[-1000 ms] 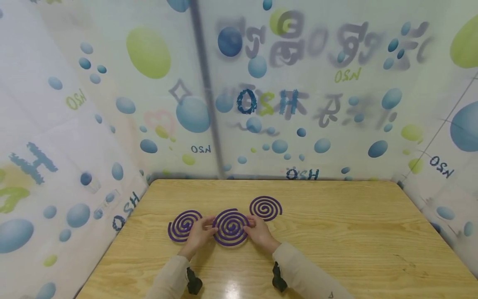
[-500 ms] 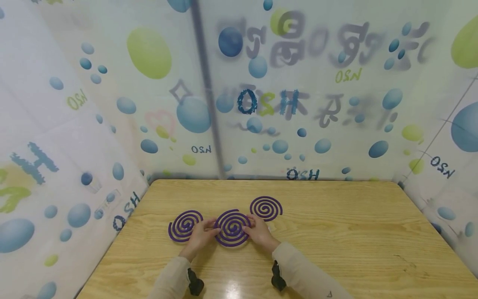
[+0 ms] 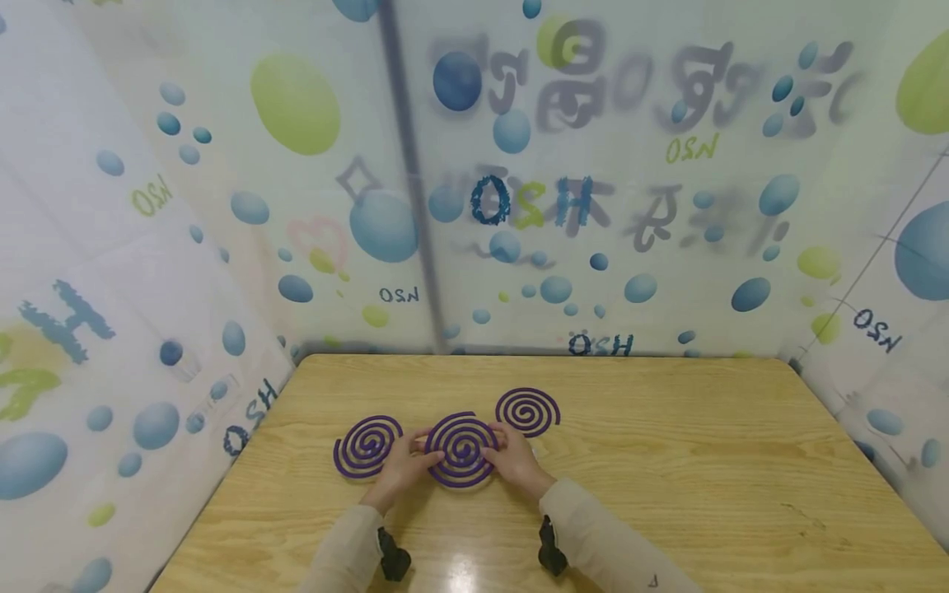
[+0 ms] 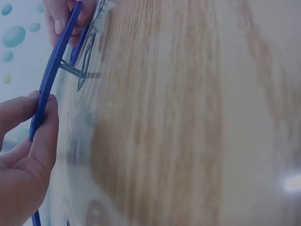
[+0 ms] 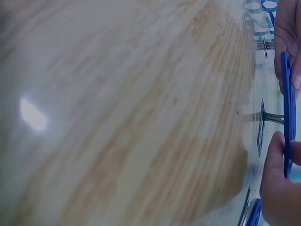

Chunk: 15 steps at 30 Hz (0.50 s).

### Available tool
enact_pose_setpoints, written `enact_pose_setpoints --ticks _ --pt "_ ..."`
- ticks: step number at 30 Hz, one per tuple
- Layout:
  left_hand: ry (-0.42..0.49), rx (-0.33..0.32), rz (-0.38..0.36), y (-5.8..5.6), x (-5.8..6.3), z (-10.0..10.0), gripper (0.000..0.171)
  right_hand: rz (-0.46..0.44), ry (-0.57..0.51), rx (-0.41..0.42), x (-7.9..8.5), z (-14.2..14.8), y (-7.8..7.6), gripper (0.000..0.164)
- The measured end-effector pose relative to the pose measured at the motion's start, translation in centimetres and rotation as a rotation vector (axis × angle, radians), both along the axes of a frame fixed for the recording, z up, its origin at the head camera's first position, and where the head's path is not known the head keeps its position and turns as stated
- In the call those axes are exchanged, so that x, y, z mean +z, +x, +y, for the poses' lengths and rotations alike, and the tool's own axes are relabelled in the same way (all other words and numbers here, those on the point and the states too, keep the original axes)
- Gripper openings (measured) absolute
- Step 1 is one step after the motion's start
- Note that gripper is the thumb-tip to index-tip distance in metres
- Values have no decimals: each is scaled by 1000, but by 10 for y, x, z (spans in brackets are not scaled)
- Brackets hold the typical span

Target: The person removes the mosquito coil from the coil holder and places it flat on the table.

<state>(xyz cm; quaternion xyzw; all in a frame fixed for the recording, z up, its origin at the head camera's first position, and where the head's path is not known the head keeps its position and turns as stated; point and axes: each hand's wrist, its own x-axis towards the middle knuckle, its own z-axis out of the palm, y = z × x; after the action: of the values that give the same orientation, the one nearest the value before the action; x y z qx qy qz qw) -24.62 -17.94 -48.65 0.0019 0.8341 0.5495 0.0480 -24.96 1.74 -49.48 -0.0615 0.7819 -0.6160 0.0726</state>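
Near the middle of the table in the head view is a purple mosquito coil (image 3: 464, 450), raised on a small metal stand (image 4: 71, 69) that shows in both wrist views. My left hand (image 3: 404, 468) pinches the coil's left edge, thumb on top and fingers below. On the opposite edge my right hand (image 3: 516, 463) pinches it the same way. A second mosquito coil (image 3: 369, 445) lies to the left, partly covered by my left hand. Beyond my right hand sits a third mosquito coil (image 3: 526, 413).
The wooden table (image 3: 689, 469) extends far to the right of the coils. Its back edge meets a patterned curtain (image 3: 630, 247) with blue and green dots, which also encloses both sides. A black wrist device (image 3: 551, 548) shows beneath the right sleeve, another under the left.
My left hand has shifted slightly to the right, its thumb reaching further over the coil. The held coil has edged a little to the right. The other two coils have stayed put.
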Motion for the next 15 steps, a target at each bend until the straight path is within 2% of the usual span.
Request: enact_pose_setpoints --ticks 5,15 --pt "23 -8 10 0 2 2 51 9 17 -7 -1 1 -1 48" --pt "67 16 16 1 2 4 54 30 5 12 0 2 0 49"
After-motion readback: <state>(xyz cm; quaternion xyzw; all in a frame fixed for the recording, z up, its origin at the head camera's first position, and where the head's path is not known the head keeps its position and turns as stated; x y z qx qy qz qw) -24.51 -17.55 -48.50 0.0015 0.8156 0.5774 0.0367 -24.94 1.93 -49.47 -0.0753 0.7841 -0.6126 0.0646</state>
